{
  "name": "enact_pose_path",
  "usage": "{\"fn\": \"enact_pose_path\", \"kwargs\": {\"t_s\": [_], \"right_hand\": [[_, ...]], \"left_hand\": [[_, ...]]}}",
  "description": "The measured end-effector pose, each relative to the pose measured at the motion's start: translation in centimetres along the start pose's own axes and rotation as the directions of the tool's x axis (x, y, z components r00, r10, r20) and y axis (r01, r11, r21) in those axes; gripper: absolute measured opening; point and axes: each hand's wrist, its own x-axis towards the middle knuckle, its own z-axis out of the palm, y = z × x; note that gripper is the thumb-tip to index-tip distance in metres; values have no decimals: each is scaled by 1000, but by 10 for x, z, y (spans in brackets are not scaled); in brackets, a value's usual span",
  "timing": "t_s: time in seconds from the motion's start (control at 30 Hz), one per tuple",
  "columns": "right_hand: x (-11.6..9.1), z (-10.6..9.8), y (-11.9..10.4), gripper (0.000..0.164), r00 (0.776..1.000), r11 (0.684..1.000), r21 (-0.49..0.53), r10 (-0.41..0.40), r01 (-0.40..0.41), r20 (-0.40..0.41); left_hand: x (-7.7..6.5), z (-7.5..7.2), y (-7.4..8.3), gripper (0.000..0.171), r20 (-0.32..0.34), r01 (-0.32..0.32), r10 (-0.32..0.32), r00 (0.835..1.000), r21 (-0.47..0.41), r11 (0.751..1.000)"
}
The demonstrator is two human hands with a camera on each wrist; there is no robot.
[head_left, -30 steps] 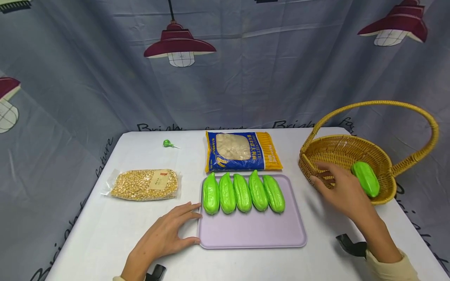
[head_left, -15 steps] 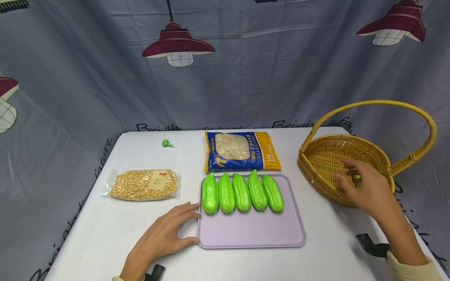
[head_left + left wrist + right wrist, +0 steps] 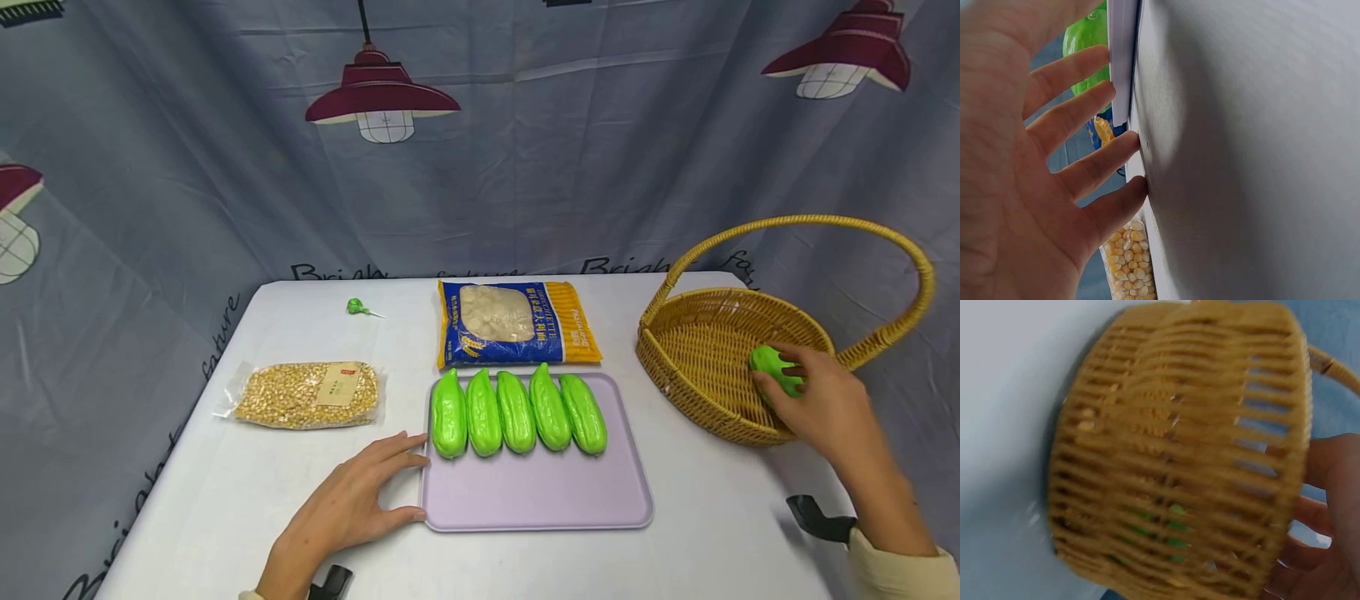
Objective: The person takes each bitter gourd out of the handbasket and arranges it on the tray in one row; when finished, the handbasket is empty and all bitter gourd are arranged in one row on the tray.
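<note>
Inside the yellow wicker basket at the right, my right hand grips a green bitter gourd, thumb on the near side and fingers over it. The right wrist view shows this hand reaching over the rim, with green showing through the weave. My left hand lies spread at the left edge of the lilac tray, fingertips touching or very near it. On the tray, several green bitter gourds lie side by side along its far half.
A blue and yellow pasta bag lies just behind the tray. To the left are a clear bag of corn kernels and a small green lollipop. The basket's tall handle arches over its opening.
My right hand has moved right, from over the basket's left rim to the gourd inside, and its fingers have closed round it. The left hand and tray have stayed still.
</note>
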Motion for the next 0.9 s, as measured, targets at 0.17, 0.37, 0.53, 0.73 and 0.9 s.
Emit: {"fn": "enact_pose_path", "kwargs": {"t_s": [0.17, 0.37, 0.53, 0.73, 0.9], "right_hand": [[2, 3, 12, 55, 999, 999, -18, 36, -36, 30], [6, 7, 17, 57, 994, 996, -54, 80, -76, 73], [9, 11, 19, 59, 994, 995, -60, 80, -76, 70], [15, 13, 24, 62, 992, 995, -66, 85, -79, 96], [19, 15, 24, 69, 988, 995, -82, 65, -54, 139]], "left_hand": [[-1, 0, 0, 60, -5, -2, 2, 1000, 9, 1000], [-1, 1, 0, 60, -3, 0, 0, 1000, 8, 1000], [-1, 1, 0, 60, 8, 9, -9, 1000, 4, 1000], [-1, 1, 0, 60, 15, 15, -15, 1000, 7, 1000], [0, 1, -1, 60, 12, 14, -14, 1000, 8, 1000]]}}
